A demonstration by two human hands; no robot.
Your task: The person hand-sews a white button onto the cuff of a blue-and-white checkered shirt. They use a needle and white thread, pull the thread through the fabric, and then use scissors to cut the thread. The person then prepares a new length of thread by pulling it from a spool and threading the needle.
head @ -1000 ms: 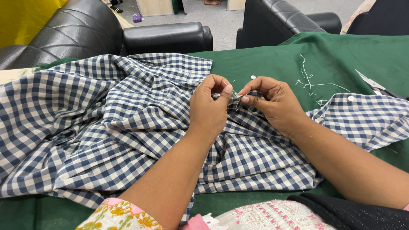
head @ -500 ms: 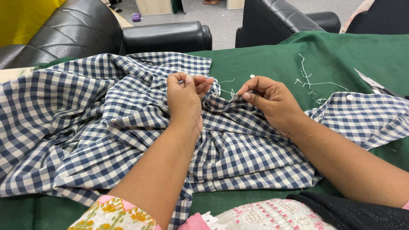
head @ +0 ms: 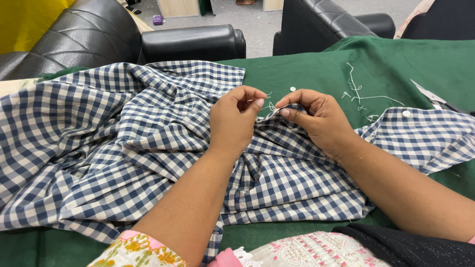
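Both hands, left hand (head: 232,121) and right hand (head: 316,118), pinch one checked shirt (head: 123,148), seemingly near two buttons (head: 292,89).

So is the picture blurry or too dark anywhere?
Head view: bright, even light with only soft shadows under the left hand and right hand; the checked shirt looks sharp; faint shine on the black armchair; loose white threads show clearly on the green cloth.

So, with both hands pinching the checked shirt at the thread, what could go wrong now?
1. The white thread between the left hand and right hand looks thin; a hard pull might snap it.
2. A loose white button lies on the green cloth and could roll away.
3. The scissors lie close to the checked shirt; shifting fabric could catch them.
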